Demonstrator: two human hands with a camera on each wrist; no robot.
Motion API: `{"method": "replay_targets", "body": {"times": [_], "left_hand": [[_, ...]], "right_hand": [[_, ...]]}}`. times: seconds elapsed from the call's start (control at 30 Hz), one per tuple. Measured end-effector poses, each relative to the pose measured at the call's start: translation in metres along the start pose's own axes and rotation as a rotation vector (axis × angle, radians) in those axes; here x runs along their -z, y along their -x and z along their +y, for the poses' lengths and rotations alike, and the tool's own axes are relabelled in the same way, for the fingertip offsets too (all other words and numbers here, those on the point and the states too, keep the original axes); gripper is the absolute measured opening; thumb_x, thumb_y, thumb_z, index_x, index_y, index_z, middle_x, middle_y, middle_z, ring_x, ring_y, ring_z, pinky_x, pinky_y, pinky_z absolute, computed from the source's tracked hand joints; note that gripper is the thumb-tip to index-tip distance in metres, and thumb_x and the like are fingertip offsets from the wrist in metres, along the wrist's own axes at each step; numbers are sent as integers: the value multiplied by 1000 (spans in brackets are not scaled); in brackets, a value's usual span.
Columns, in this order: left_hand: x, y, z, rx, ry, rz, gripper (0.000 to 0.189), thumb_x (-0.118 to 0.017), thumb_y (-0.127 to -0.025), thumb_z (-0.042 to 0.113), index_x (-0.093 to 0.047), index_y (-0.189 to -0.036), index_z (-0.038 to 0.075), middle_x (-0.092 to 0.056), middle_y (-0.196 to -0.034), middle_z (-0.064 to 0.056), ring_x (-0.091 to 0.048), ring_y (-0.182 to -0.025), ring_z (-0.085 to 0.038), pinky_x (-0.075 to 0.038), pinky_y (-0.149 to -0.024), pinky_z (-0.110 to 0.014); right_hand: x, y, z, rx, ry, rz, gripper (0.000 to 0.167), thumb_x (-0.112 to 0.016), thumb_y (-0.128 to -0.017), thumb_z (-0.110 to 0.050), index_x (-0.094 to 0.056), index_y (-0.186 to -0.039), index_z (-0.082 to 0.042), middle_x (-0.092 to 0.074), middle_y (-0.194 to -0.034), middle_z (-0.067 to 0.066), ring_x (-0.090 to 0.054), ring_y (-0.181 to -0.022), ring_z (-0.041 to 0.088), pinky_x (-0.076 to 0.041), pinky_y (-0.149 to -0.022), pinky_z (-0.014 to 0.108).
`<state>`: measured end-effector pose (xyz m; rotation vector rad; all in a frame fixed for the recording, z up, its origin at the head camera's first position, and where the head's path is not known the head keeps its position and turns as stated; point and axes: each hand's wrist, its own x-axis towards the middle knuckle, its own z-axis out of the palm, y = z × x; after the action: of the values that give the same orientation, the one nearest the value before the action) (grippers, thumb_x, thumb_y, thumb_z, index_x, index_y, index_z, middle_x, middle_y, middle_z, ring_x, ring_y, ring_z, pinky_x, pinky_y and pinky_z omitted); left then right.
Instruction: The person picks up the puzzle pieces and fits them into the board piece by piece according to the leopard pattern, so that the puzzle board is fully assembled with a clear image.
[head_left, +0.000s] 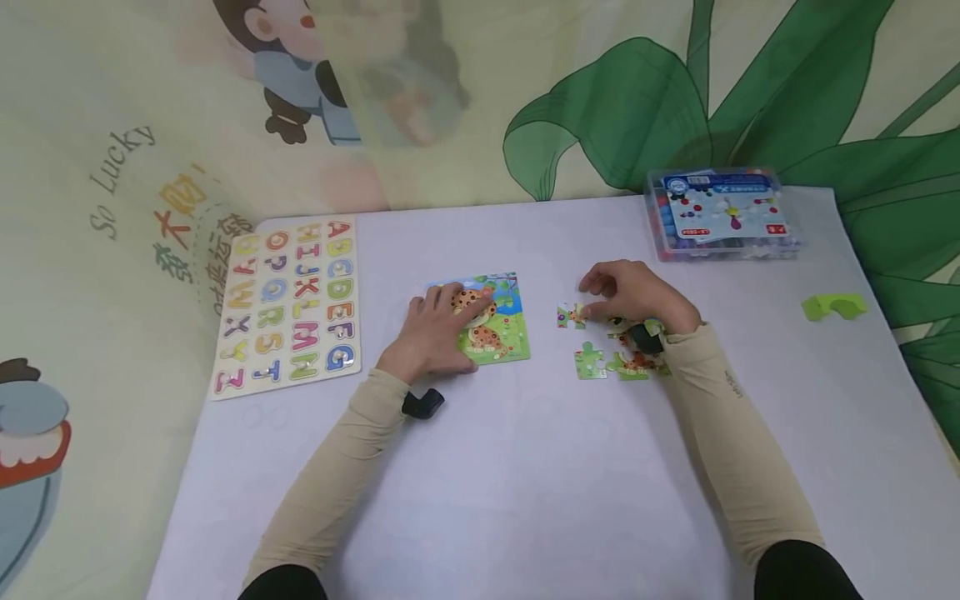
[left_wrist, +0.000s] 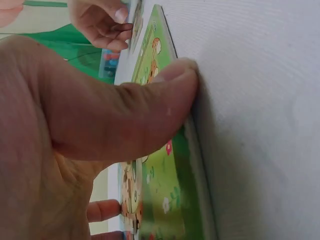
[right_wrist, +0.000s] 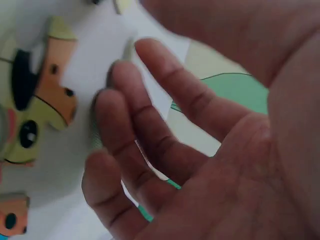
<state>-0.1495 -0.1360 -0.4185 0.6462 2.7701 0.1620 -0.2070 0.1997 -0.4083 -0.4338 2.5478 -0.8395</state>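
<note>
My left hand (head_left: pixel 435 333) rests on a small picture puzzle (head_left: pixel 510 333) showing a spotted animal on green grass. Its thumb (left_wrist: pixel 165 95) lies along the puzzle's near edge in the left wrist view, and the other fingers spread over the picture. Further right, my right hand (head_left: pixel 637 292) hovers low over loose jigsaw pieces, fingers loosely bent. Its thumb is right at a small piece (head_left: pixel 572 315). A green piece (head_left: pixel 590 362) lies below that hand. In the right wrist view, pieces with a printed eye (right_wrist: pixel 27 132) lie beside the fingertips, and nothing shows between the fingers.
A white alphabet board (head_left: pixel 288 304) with colourful letters lies at the left of the white table (head_left: pixel 480 483). A clear plastic box (head_left: pixel 723 215) with a blue label stands at the back right. A bright green arched block (head_left: pixel 834 307) lies near the right edge.
</note>
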Motion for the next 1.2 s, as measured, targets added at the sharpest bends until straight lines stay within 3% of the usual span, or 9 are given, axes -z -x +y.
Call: {"method": "replay_targets", "body": {"times": [0.23, 0.43, 0.7, 0.97, 1.2], "left_hand": [[-5, 1, -2, 13, 30, 10, 104, -82, -82, 47, -28, -169, 35, -25, -171, -15, -30, -151, -39, -29, -119, -67], [-9, 2, -2, 25, 68, 41, 107, -83, -81, 47, -26, -170, 32, -26, -174, -12, -28, -155, -37, -21, -122, -74], [-12, 4, -7, 47, 101, 48, 120, -84, -77, 54, -21, -170, 12, -25, -174, -12, -32, -148, -38, -30, -118, -65], [-16, 5, -19, 0, 193, 124, 115, -89, -75, 52, -31, -168, 16, -28, -170, -11, -31, -150, -36, -29, -120, -61], [-16, 7, -25, -11, 241, 108, 116, -88, -76, 54, -29, -169, 19, -21, -173, -15, -20, -159, -36, -17, -128, -62]], "right_hand": [[-10, 1, -6, -15, 32, -23, 40, -90, -86, -18, -70, -118, -4, -64, -116, 19, -55, -107, 34, -50, -96, 49], [-13, -1, -9, 12, 66, -35, 33, -89, -86, -15, -72, -111, -3, -67, -111, 18, -54, -103, 33, -49, -95, 48], [-18, -1, -7, 54, 39, -18, 33, -88, -86, -10, -67, -111, -2, -67, -106, 15, -57, -99, 30, -50, -90, 44], [-22, -1, -4, 106, 12, 6, 32, -86, -88, -6, -67, -114, -3, -66, -97, 11, -58, -90, 25, -49, -77, 36], [-23, 1, -2, 125, 17, 38, 33, -87, -87, -8, -76, -118, -3, -75, -100, 10, -64, -90, 23, -53, -80, 35]]}}
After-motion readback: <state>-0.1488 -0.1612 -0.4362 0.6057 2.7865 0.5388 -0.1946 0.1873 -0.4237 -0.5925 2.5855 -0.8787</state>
